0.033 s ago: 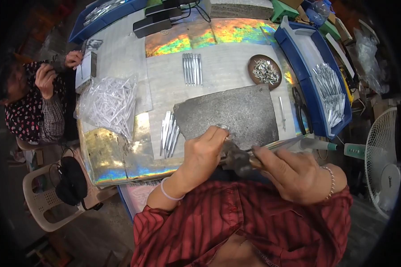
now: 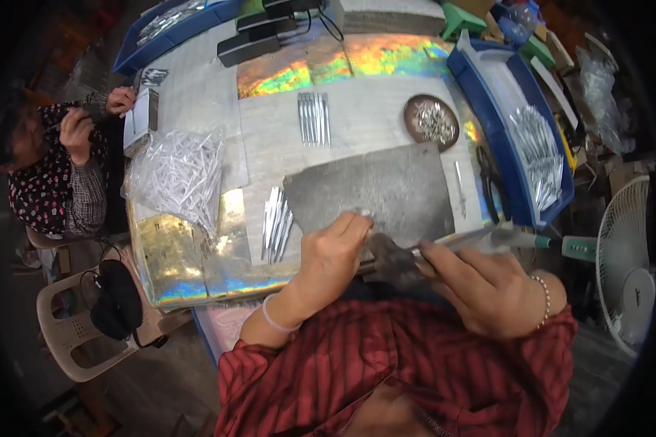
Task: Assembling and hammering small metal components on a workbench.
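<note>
On the near edge of a grey metal slab (image 2: 372,182), my left hand (image 2: 334,251) is closed in a pinch around a small silvery piece (image 2: 366,213), mostly hidden by the fingers. My right hand (image 2: 485,288) grips a hammer, whose dark head (image 2: 395,264) is smeared by motion close to the left fingertips. Left of the slab lies a loose bunch of slim silvery metal rods (image 2: 275,226). Beyond it, more rods (image 2: 314,120) lie side by side in a row. A brown bowl (image 2: 411,132) at the far right holds many tiny metal pieces (image 2: 436,120).
A single thin rod (image 2: 460,188) and dark pliers (image 2: 490,186) lie right of the slab, beside a blue tray (image 2: 499,138) of rods. A plastic bag of white strips (image 2: 178,175) sits left. Another person (image 2: 58,160) works at the left edge; a fan (image 2: 627,262) stands right.
The hammer head and my right hand have shifted slightly right. My left hand keeps its pinch at the slab's edge. The whole view has tilted a little.
</note>
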The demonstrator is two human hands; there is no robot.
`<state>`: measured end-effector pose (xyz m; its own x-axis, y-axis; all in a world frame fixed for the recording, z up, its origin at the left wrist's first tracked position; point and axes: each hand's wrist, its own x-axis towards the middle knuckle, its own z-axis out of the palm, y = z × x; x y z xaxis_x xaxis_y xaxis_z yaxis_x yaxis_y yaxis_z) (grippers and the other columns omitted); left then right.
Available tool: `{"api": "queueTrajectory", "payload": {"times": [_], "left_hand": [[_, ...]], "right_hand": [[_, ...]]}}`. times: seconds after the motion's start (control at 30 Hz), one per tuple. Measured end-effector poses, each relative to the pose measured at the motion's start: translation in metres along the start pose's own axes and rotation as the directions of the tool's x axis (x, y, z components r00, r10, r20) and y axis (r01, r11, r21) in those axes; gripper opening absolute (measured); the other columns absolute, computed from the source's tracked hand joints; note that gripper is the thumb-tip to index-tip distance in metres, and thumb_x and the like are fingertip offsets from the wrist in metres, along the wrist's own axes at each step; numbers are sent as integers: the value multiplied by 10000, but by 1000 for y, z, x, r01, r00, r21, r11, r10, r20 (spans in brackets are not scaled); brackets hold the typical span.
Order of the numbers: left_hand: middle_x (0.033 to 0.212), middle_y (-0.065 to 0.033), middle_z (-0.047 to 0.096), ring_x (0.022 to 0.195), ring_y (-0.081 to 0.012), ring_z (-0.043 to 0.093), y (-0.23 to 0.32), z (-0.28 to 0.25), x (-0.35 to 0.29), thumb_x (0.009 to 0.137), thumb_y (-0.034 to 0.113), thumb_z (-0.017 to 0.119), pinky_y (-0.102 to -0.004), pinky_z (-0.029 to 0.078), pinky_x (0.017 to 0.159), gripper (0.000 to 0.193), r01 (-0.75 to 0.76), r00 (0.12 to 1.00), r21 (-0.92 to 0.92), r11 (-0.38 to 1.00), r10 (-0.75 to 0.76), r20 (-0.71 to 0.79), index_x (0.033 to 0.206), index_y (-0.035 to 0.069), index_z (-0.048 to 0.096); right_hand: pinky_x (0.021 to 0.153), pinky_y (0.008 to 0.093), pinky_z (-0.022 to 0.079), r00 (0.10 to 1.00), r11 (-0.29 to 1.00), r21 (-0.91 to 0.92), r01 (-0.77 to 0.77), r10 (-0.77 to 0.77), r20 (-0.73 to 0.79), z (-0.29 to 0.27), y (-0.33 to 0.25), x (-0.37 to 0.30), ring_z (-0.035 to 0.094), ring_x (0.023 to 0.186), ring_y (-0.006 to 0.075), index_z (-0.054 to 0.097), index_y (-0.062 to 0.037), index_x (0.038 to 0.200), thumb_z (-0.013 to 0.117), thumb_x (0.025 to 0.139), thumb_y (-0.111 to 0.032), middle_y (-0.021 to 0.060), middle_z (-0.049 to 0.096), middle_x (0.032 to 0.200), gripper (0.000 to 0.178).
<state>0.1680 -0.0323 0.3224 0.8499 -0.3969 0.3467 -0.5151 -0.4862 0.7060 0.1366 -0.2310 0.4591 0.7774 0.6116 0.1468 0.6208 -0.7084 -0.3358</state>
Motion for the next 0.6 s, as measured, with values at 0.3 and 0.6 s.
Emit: {"api": "queueTrajectory", "payload": {"times": [0.3,0.6], "left_hand": [[764,-117,564,614,-294,584,-6,1,0,694,-53,568,-343,464,504,188,-12,1000,-24,1000,11,-21,853,48,573],[844,-135,631,606,-140,629,0,-40,1,877,135,571,-219,527,521,136,376,804,-927,-9,-494,331,913,4,556]], "right_hand": [[460,308,451,996,980,196,-42,26,83,1,3,-8,577,552,202,471,31,1215,635,735,-45,102,591,779,513],[612,409,457,923,918,198,-344,369,-108,82,54,-12,559,744,367,432,-29,1207,541,802,-10,170,536,892,420]]}}
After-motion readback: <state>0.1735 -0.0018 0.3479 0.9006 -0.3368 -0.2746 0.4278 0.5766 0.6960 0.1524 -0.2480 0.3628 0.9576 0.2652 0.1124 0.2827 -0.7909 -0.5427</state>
